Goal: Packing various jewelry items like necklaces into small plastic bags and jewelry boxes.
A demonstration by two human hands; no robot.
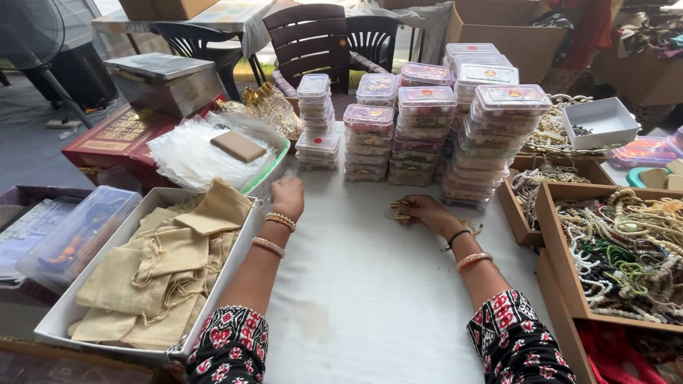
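White table point(370, 284): right hand point(423, 210) grip pinches gold bangles point(398, 211); left hand point(287, 197) clenched, apart.

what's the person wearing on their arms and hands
Both arms have short sleeves in black fabric with a red and white pattern. The left hand has two beaded bangles at the wrist. The right hand has a thin black band, a tied thread and one beaded bangle further up the forearm. No gloves.

There were two hands point(287, 197), four bangles point(280, 221), three chairs point(313, 39) at twelve o'clock, and one white tray point(602, 121) at two o'clock.
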